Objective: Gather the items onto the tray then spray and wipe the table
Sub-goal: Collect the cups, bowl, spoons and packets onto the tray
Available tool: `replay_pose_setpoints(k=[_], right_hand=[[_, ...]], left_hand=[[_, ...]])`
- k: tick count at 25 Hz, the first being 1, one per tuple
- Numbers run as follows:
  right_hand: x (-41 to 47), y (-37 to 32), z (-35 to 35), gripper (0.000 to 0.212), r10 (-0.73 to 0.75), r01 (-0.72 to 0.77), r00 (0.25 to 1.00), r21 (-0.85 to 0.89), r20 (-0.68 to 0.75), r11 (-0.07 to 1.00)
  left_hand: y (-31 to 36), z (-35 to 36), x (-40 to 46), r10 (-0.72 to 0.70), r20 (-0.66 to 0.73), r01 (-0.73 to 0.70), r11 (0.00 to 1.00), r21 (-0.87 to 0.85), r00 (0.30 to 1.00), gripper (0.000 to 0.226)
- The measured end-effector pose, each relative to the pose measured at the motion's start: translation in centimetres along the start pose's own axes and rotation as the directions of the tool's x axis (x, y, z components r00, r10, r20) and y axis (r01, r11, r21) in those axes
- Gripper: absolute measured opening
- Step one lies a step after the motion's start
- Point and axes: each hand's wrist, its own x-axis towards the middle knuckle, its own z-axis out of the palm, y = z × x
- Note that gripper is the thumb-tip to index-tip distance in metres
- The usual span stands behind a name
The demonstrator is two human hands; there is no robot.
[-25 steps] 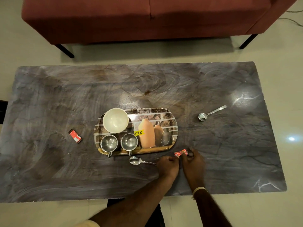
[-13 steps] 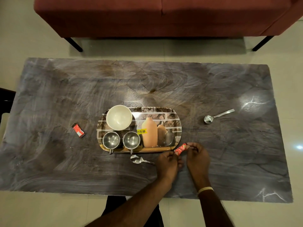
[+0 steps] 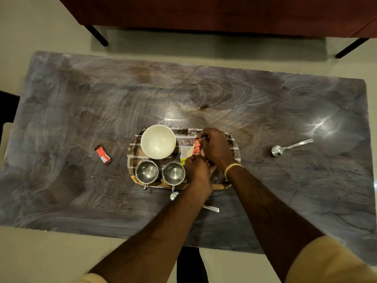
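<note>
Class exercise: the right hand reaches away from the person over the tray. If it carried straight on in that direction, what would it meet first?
Past the right hand lies the tray's far rim, then bare table. No object stands in that line, though height above the tray is unclear.

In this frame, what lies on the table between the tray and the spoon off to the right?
Nothing: in the head view the dark table is bare between the tray and the right spoon.

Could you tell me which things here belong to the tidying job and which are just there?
Job: tray, bowl, two steel cups, held red sachet, second sachet, two spoons, table.
Just there: sofa, floor.
</note>
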Motion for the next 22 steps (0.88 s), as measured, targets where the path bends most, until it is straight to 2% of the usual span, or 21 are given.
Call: replay_pose_setpoints(k=[3,9,13,15,17,19,21,22], right_hand=[[1.1,0.1,0.7,0.020,-0.019,0.022,0.998,-0.038,0.055,0.999],[2.3,0.5,0.9,0.016,-0.076,0.084,0.994,-0.112,0.079,0.990],[2.0,0.4,0.7,0.014,-0.114,0.115,0.993,-0.090,0.015,0.989],[2.0,-0.3,0.5,0.016,-0.121,0.117,0.991,-0.062,-0.064,0.991],[1.9,-2.0,0.5,0.015,-0.130,0.127,0.982,-0.024,-0.137,0.992],[2.0,-3.9,0.9,0.014,-0.165,0.165,0.975,-0.009,-0.148,0.986],[2.6,-6.4,2.0,0.014,-0.204,0.206,0.971,0.004,-0.121,0.978],[3.0,-7.7,2.9,0.015,-0.219,0.221,0.971,0.007,-0.097,0.975]], left_hand=[[0.2,0.9,0.2,-0.029,-0.022,0.029,1.000,0.005,0.999,0.021],[1.3,1.8,0.0,-0.076,-0.019,0.076,0.997,-0.023,0.997,0.025],[0.8,1.2,-2.3,-0.235,0.052,0.230,0.969,0.092,0.970,0.028],[0.4,-0.7,-4.4,-0.256,0.097,0.231,0.950,0.211,0.962,0.025],[1.3,-4.1,-6.1,-0.115,0.127,0.076,0.958,0.275,0.985,0.019],[4.0,-7.8,-6.6,0.105,0.098,-0.125,0.966,0.228,0.990,0.014],[8.0,-10.9,-5.6,0.248,-0.054,-0.238,0.960,0.147,0.967,0.014],[9.9,-12.3,-4.3,0.268,-0.141,-0.255,0.961,0.106,0.953,0.016]])
